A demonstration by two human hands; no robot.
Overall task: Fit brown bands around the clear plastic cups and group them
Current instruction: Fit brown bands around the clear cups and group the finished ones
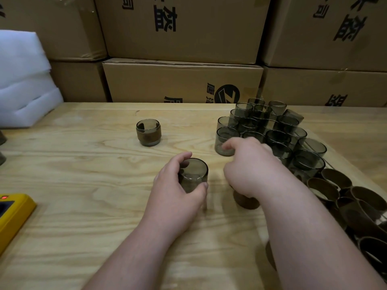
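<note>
Your left hand (178,185) grips a bare clear cup (193,174) on the wooden table (83,185), thumb curled over the far rim and fingers wrapped round the near wall; the cup sits between them, apparently mouth down, which would leave its body free to take a band. Your right hand (249,170) is curled over a brown band (245,198), whose lower part shows beneath the palm. The fingers are bent downward, but motion blur and the hand itself hide the contact, so whether they pinch the band or merely cover it cannot be told. The band lies just beside the held cup, on its right. One finished cup (148,132) with its band fitted stands upright and well apart toward the far side; judge this as the start of the grouped set. The unbanded cups (270,132) cluster on the right, mouths up, with the loose bands (356,206) heaped nearer you on the same side. This layout keeps supply by the right hand and output to the left. Most of the task remains.
</note>
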